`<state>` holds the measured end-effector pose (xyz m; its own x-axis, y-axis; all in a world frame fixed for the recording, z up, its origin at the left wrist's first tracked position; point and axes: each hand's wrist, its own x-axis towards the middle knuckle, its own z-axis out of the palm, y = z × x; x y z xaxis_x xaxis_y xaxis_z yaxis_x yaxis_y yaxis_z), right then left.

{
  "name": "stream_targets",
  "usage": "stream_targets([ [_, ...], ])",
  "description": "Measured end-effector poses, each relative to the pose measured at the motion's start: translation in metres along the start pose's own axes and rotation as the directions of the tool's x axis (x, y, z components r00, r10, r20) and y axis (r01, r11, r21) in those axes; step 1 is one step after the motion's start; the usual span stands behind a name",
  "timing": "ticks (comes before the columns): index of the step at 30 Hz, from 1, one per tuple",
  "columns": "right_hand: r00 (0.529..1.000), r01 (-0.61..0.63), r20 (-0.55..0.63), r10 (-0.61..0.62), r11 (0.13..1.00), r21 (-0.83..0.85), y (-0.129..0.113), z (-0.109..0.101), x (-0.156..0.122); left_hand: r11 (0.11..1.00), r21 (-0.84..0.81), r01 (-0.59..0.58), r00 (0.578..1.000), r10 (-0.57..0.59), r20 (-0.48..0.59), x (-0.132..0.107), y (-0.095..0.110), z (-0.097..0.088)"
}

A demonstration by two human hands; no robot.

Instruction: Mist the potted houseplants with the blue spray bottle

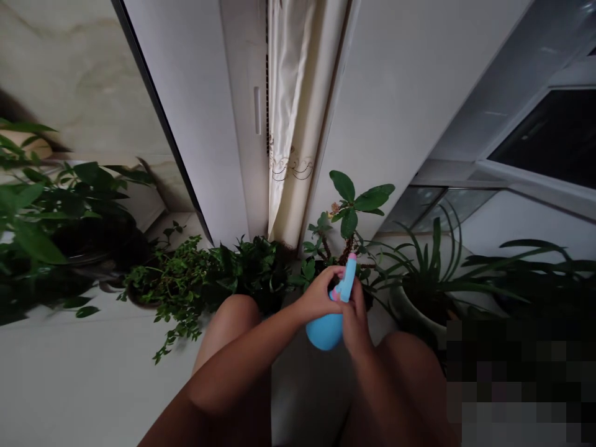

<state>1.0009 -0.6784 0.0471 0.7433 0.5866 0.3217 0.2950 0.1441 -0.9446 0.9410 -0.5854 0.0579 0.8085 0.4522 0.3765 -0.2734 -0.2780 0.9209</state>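
Between my knees I hold a blue spray bottle with a light-blue head and a pink nozzle, which points forward and up. My left hand grips the bottle's neck from the left, its fingers wrapped near the trigger. From the other side my right hand closes around the bottle, fingers partly hidden behind the head. Just beyond the nozzle stands a thorny-stemmed potted plant with broad green leaves and a small pinkish flower. Its pot is mostly hidden by my hands.
Leafy potted plants line the wall, with a trailing plant further left. At far left is a large dark-potted plant. A spider-like plant grows in a pale pot on the right. A cream curtain hangs behind.
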Motion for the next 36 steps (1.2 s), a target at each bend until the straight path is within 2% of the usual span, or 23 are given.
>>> stream_targets([
  [2, 1.000, -0.007, 0.005, 0.007, 1.000, -0.008, 0.002, -0.003, -0.003, 1.000, 0.016, 0.023, 1.000, -0.023, 0.000, 0.000, 0.001, 0.002],
  [6, 0.997, -0.050, -0.065, 0.049, 0.999, -0.005, 0.005, -0.011, -0.006, 0.996, 0.046, 0.071, 0.997, -0.069, -0.031, -0.002, 0.000, 0.013],
  [10, 0.996, -0.086, -0.023, 0.086, 0.996, 0.012, 0.006, -0.019, -0.007, 0.998, -0.027, 0.055, 0.998, -0.056, -0.024, -0.004, -0.006, 0.024],
  [12, 0.995, -0.101, -0.002, 0.101, 0.995, 0.022, 0.009, -0.023, -0.008, 0.999, -0.011, 0.053, 0.998, -0.053, -0.041, -0.006, -0.009, 0.029],
  [17, 0.990, -0.141, -0.008, 0.140, 0.990, -0.015, 0.016, -0.036, -0.015, 0.989, 0.066, 0.133, 0.988, -0.127, -0.090, -0.014, -0.011, 0.044],
  [21, 0.993, -0.122, -0.004, 0.122, 0.992, -0.031, 0.020, -0.045, -0.022, 0.980, -0.096, 0.175, 0.983, -0.179, -0.035, -0.020, -0.013, 0.056],
  [23, 0.990, -0.139, -0.006, 0.139, 0.990, -0.025, 0.020, -0.048, -0.025, 0.973, -0.115, 0.201, 0.979, -0.203, -0.007, -0.022, -0.014, 0.060],
  [28, 0.985, -0.175, -0.015, 0.174, 0.984, -0.038, 0.012, -0.048, -0.034, 0.971, -0.009, 0.238, 0.963, -0.237, -0.129, -0.031, -0.012, 0.065],
  [32, 0.983, -0.182, 0.011, 0.182, 0.983, 0.005, 0.006, -0.043, -0.039, 0.973, -0.098, 0.210, 0.973, -0.218, -0.078, -0.038, -0.011, 0.062],
  [36, 0.975, -0.222, -0.002, 0.223, 0.975, 0.018, 0.006, -0.038, -0.045, 0.968, -0.012, 0.250, 0.965, -0.250, -0.076, -0.045, -0.009, 0.055],
])
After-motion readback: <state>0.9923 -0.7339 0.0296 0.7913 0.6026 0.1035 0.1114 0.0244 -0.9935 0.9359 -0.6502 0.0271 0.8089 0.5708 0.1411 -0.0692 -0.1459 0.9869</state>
